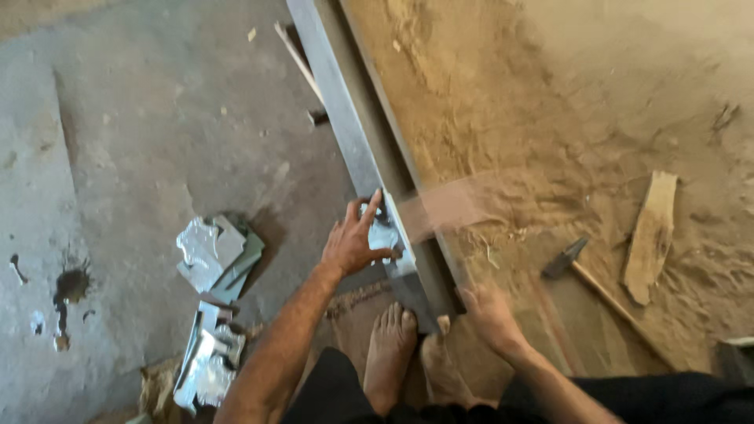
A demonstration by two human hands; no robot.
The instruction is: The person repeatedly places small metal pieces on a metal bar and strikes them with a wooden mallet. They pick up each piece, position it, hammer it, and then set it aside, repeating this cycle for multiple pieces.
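Left hand (pixel 355 242): fingers spread, pressing a small shiny metal piece (pixel 382 233) onto the beam.
Right hand (pixel 488 312): blurred, at the beam's near end; grip cannot be told.
Steel beam (pixel 353 133): long axis from 6 toward 11 o'clock, lying between concrete and sand.
Metal brackets (pixel 214 251): heaped at 9 o'clock of the left hand.
Hammer (pixel 585 271): on sand at 3 o'clock.

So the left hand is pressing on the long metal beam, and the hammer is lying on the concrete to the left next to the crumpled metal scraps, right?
Not quite. The left hand does press on the long metal beam, but the hammer lies on the sandy ground to the right, beside a wood piece. The crumpled metal scraps are on the concrete at left. The head view shows it.
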